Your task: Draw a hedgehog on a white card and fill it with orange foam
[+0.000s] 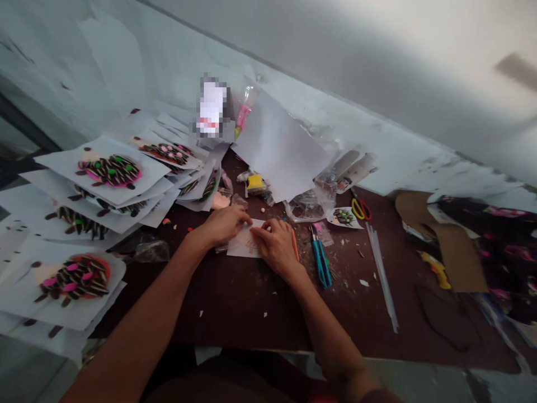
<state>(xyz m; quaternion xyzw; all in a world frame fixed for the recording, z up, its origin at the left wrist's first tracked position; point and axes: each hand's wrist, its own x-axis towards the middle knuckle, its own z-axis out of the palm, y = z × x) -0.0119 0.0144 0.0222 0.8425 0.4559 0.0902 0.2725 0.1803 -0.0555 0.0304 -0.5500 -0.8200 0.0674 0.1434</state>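
A small white sheet of paper [240, 247] with a faint line drawing lies on the dark table in front of me. My left hand [226, 225] is at its upper left edge, fingers bent and drawn together. On its right half rests my right hand [277, 245], thumb and fingertips pinched close to the left fingertips. Whatever is between the fingers is too small to make out. An orange strip [295, 244] shows beside my right hand, partly hidden by it. Pale peach clay [220, 200] lies just beyond my left hand.
Stacked paper sheets with hedgehog pictures [109, 169] fill the left side. Teal-handled pliers [320, 260], scissors [361, 208], clear glue sticks [381, 279] and a yellow glue gun [436, 270] lie to the right. A yellow block [255, 182] and plastic bags [308, 201] are behind.
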